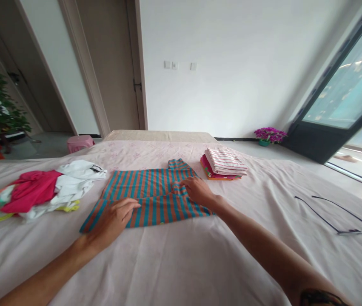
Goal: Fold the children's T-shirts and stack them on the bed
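Observation:
A striped shirt [142, 180] in teal and orange-brown lies spread over the bed, its body stretching to the left. One sleeve [177, 163] sticks out at the far side. My left hand [115, 219] rests on the near part of the shirt, fingers extended and holding nothing. At the shirt's right end, my right hand [198, 191] has its fingers curled in a pinch on the folded-in near sleeve. The fingertips are partly hidden by the hand.
To the left is a loose heap of clothes with a red garment [34, 191] and a white garment [78, 178]. A folded stack [225, 161] sits right of the shirt. Eyeglasses [353, 231] lie on the bedsheet [181, 267] at far right. A pink stool [80, 143] stands beyond.

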The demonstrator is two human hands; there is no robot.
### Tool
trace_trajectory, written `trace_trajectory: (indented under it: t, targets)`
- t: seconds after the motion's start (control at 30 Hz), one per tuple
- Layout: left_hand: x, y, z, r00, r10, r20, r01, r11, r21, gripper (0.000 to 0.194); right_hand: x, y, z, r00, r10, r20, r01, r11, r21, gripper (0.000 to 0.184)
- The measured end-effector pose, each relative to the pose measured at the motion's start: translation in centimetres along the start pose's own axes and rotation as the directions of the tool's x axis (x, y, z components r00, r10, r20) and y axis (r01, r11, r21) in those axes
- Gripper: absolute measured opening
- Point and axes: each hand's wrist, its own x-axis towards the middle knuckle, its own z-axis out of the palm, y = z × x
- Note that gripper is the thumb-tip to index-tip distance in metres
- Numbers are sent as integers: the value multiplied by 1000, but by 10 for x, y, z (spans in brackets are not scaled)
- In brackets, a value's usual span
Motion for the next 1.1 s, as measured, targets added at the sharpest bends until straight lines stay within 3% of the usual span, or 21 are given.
trace_trajectory:
  t: [0.13, 0.23, 0.4, 0.57, 0.7, 0.77, 0.87, 1.1]
  targets:
    - [-8, 0, 14, 999, 3, 48, -6, 998, 63, 39, 6, -3, 31, 995, -96, 33, 97, 995, -38, 43]
    - [-14, -5, 13, 997, 30, 74, -39, 991, 126, 43, 3, 2, 44, 998, -60, 28, 63, 992, -110, 51]
    - [-17, -9, 10, 993, 52, 104, -70, 981, 180, 47, -2, -5, 46, 999, 35, -6, -35, 983, -180, 58]
    - [-16, -8, 12, 994, 51, 101, -71, 977, 201, 50, -4, -14, 55, 986, -153, 67, 161, 977, -138, 58]
    - [-18, -13, 10, 990, 75, 122, -101, 969, 226, 54, 1, 1, 59, 974, -208, 90, 221, 959, -179, 51]
    - [-20, -18, 6, 984, 85, 154, -119, 965, 233, 55, 4, 12, 56, 981, -165, 99, 182, 964, -193, 52]
    - [-26, -32, -1, 982, 65, 178, -106, 967, 234, 59, 7, 25, 49, 993, -8, 114, 31, 980, -197, 60]
    - [-43, -79, -6, 988, -67, 143, 34, 974, 225, 58, 7, 50, 38, 970, 173, 168, -134, 966, -220, 66]
